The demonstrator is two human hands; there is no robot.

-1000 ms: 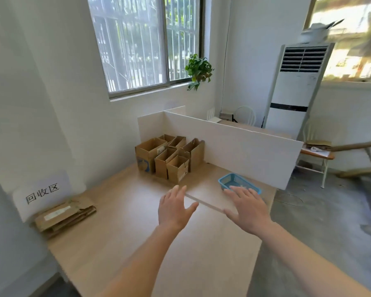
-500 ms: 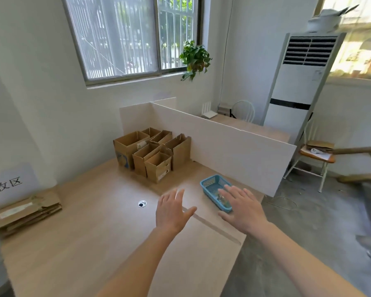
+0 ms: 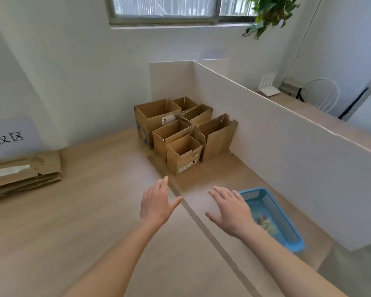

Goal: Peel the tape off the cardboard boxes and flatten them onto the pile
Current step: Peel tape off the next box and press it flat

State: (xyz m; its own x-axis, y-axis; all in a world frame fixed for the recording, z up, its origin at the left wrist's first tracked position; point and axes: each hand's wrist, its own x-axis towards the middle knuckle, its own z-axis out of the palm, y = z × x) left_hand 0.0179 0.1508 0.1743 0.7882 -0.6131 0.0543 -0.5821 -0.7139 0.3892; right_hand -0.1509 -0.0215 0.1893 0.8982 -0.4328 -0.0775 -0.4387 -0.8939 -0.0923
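Observation:
Several open brown cardboard boxes (image 3: 183,154) stand clustered in the far corner of the wooden table (image 3: 79,228), against the white partition. A pile of flattened cardboard (image 3: 24,173) lies at the table's left edge under a white sign. My left hand (image 3: 157,203) hovers over the table's middle, fingers spread, holding nothing. My right hand (image 3: 231,213) is beside it, also spread and empty, partly over the blue basket. Both hands are a short way in front of the nearest small box.
A blue plastic basket (image 3: 281,221) with scraps inside sits on the right by the white partition (image 3: 276,151). A seam runs diagonally across the table between my hands. A white sign (image 3: 9,138) leans on the left wall. A hanging plant (image 3: 268,11) is top right.
The view has moved forward and tilted down toward the table. The boxes and the basket are closer. Both hands stay spread and empty, reaching forward.

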